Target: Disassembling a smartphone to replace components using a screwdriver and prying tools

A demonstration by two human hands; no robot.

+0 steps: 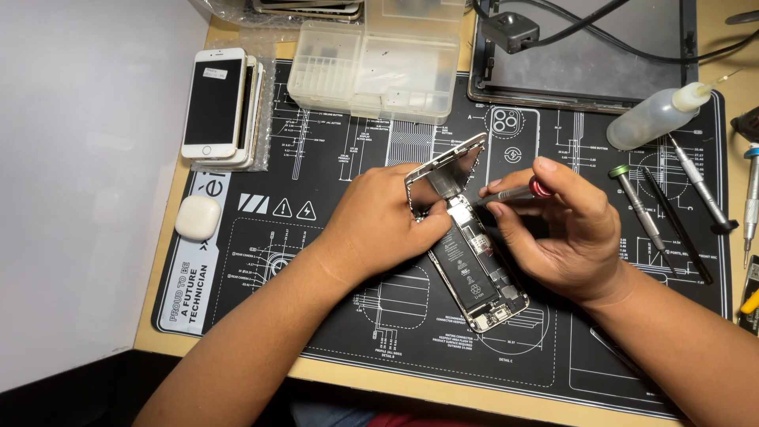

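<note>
- A stack of white-fronted phones [220, 107] lies at the far left of the black work mat [332, 316], with a small white earbud case [198, 217] on the mat's edge just below it.
- A clear plastic parts box [371, 71] sits at the mat's upper edge, above the hands.
- The left hand [379, 225] is closed on the lifted screen panel [447, 170], thumb and fingers pinching its lower left edge so the panel stands tilted up from the body.
- The opened phone [474, 277] lies flat on the mat between the 2 hands, slanting down to the right, its dark battery exposed; the left hand's fingers touch its upper end.
- The right hand [569, 233] is curled shut around a slim screwdriver [514, 192] with a red cap, the tip pointing left to the phone's upper part just beside the hinge of the panel.
- Farther right, 3 more screwdrivers [644, 213] lie loose on the mat, and a clear squeeze bottle [656, 119] rests on its side above them.
</note>
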